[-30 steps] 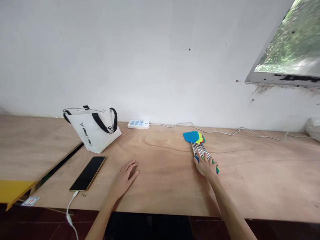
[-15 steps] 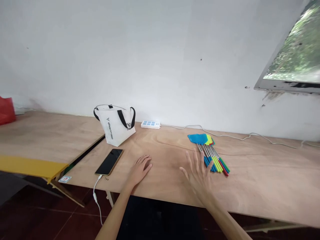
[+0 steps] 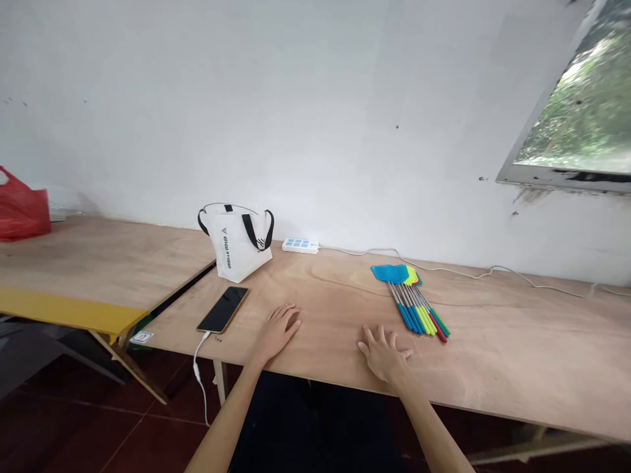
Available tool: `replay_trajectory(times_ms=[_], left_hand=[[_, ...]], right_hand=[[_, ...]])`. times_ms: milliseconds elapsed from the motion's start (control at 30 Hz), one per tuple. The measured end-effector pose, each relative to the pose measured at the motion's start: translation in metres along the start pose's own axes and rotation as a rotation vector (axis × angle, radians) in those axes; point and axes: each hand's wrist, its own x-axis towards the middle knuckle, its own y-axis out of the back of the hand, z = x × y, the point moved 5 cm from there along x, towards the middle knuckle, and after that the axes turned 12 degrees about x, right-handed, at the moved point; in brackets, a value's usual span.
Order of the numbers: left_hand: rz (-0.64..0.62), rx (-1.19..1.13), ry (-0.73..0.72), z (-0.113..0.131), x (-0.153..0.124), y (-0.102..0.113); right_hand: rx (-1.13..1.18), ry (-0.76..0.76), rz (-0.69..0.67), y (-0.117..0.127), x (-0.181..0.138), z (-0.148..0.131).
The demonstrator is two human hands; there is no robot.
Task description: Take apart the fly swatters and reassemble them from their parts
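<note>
My left hand [image 3: 277, 334] rests palm down on the wooden table [image 3: 325, 295], fingers stretched out and holding nothing. To its left lies a dark-screened phone [image 3: 223, 309] with a white cable plugged into its near end. My right hand [image 3: 383, 355] also lies on the tabletop, fingers spread and slightly bent, with nothing in it. Just beyond and to the right of it is a fanned row of fly swatters [image 3: 419, 310]. Their flat heads are blue, yellow, red and green, stacked at the far end, and their coloured grips point toward me.
A white bag with black handles [image 3: 240, 253] stands behind the phone. Near the wall lies a white power strip [image 3: 300, 246], its cord running right. Another table [image 3: 93, 256] adjoins at left, bearing a red plastic bag [image 3: 23, 211]. A window [image 3: 582, 112] is at upper right.
My right hand has come down and back toward me onto the table, away from the swatter grips. My left hand stays in place. The view has shifted slightly left.
</note>
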Motion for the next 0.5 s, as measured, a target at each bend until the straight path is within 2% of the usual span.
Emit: replay_trajectory(times_ms=[167, 333, 400, 500], left_hand=[[0.005, 0.010, -0.016, 0.001, 0.000, 0.000], [-0.016, 0.032, -0.036, 0.003, 0.000, 0.002], [-0.110, 0.073, -0.045, 0.008, 0.003, 0.001], [-0.376, 0.134, 0.014, 0.015, 0.007, -0.004]], right_hand=[[-0.015, 0.020, 0.000, 0.003, 0.002, -0.001], [-0.053, 0.077, 0.108, -0.004, -0.005, 0.003], [-0.066, 0.081, 0.164, -0.007, -0.009, 0.003], [-0.052, 0.081, 0.246, -0.009, -0.015, 0.004]])
